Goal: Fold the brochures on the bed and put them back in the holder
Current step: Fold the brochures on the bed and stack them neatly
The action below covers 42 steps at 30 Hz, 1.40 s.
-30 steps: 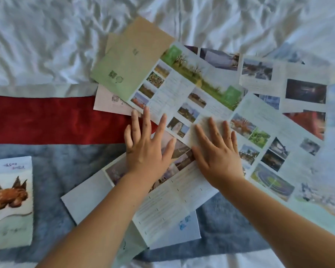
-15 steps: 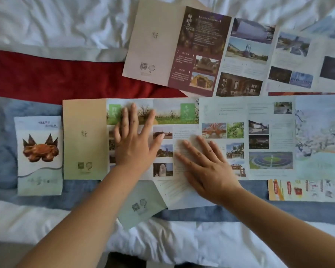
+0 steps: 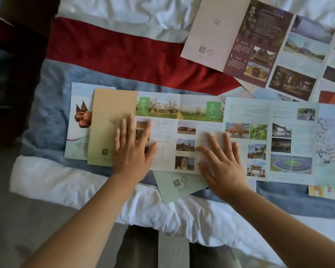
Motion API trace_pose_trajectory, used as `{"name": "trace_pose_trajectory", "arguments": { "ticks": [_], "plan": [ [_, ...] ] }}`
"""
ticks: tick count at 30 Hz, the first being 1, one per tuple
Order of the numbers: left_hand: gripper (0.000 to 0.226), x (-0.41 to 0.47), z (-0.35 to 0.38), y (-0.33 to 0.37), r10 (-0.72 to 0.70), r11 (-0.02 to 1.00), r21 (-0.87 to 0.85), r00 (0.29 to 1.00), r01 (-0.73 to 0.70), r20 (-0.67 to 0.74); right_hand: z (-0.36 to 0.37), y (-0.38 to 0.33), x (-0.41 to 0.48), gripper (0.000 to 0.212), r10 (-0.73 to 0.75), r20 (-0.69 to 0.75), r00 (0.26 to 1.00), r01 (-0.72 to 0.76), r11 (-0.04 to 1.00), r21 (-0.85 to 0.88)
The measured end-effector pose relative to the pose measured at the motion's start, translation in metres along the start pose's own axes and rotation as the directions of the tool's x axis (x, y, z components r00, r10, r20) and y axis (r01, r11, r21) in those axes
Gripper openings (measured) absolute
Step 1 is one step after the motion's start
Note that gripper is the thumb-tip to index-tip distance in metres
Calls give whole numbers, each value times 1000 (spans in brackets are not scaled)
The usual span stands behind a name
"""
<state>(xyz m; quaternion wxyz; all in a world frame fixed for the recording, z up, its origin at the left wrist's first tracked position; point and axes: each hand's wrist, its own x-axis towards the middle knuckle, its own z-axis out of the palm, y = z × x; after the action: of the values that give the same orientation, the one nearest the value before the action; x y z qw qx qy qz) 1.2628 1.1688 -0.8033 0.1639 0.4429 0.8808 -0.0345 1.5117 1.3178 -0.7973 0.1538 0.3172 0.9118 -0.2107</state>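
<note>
A long unfolded brochure [image 3: 182,120] with a tan cover panel and landscape photos lies flat across the blue blanket. My left hand [image 3: 132,149] presses flat on it near the tan panel, fingers spread. Flat on its middle panels rests my right hand [image 3: 220,161], fingers apart. A folded brochure [image 3: 79,120] with a brown ornament picture lies partly under the tan panel at the left. A pale green folded brochure [image 3: 179,187] pokes out below. Another unfolded brochure [image 3: 259,45] with a maroon panel lies at the upper right. No holder is in view.
The bed has a white sheet [image 3: 124,14], a red band [image 3: 124,55] and a blue blanket [image 3: 50,117]. Its near edge [image 3: 85,194] runs below my hands, with grey floor [image 3: 17,229] beyond. More printed sheets [image 3: 327,192] lie at the right edge.
The long brochure slid left along the bed with both flat hands on it; its tan panel now overlaps the ornament brochure. The view has also shifted.
</note>
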Motion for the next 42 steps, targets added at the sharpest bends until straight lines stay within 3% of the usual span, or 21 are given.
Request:
{"name": "trace_pose_trajectory", "arguments": {
  "ticks": [5, 10, 18, 23, 30, 34, 42],
  "plan": [
    [73, -10, -1, -34, -124, 992, 3, 992, 124, -5, -1, -18, 5, 59, 115, -26, 993, -114, 993, 35],
    [77, 1, 0, -49, -123, 992, -13, 992, 123, -40, -1, -24, 25, 71, 148, -94, 985, -149, 989, -6],
    [89, 16, 5, -43, -107, 991, -83, 994, 105, -22, 9, -17, 43, 72, 168, -175, 970, -182, 981, -65],
    [90, 15, -1, -38, -109, 983, -152, 994, 106, -14, 9, -18, 44, 71, 161, -191, 968, -175, 983, -58],
    [88, 9, -21, -19, -85, 924, -372, 996, 84, 14, -9, -32, 54, 66, 218, -221, 951, -225, 974, -7],
    [100, 13, -24, -18, -145, 900, -416, 989, 129, -7, -13, -36, 62, 68, 212, -214, 953, -221, 975, -20],
    [132, 34, -11, -38, -312, 926, -214, 950, 311, 28, -5, -29, 54, 78, 232, -162, 959, -238, 971, -17]
  ]
}}
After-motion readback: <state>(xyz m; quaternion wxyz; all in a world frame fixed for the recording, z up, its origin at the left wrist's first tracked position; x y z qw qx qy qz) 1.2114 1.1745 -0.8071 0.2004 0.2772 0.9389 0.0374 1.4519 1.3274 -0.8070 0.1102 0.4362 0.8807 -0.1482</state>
